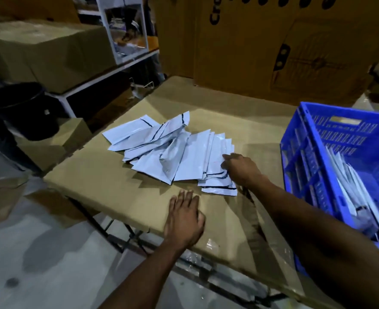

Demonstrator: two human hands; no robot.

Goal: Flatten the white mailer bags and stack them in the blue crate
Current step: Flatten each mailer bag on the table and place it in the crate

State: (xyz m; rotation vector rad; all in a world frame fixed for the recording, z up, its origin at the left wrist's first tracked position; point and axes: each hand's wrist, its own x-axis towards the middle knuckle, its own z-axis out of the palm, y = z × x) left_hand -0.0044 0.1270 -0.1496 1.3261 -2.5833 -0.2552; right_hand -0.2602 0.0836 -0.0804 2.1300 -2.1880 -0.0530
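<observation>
A loose pile of white mailer bags (161, 150) with black strips lies in the middle of a cardboard-covered table (108, 179). At the pile's right side several flat bags are fanned out (217, 152). My right hand (242, 169) reaches onto the right edge of that fan, its fingers on the bags; whether it pinches one is unclear. Flat on the bare cardboard in front of the pile rests my left hand (184, 216), fingers straight, holding nothing. The blue crate (304, 152) stands at the right with several white bags (351, 186) leaning inside it.
Large cardboard boxes (273, 52) wall off the table's far side. To the left are a black bin (21, 108), a big box (45, 54) on a white-framed shelf and small boxes on the floor. The table's near edge drops to grey floor (39, 253).
</observation>
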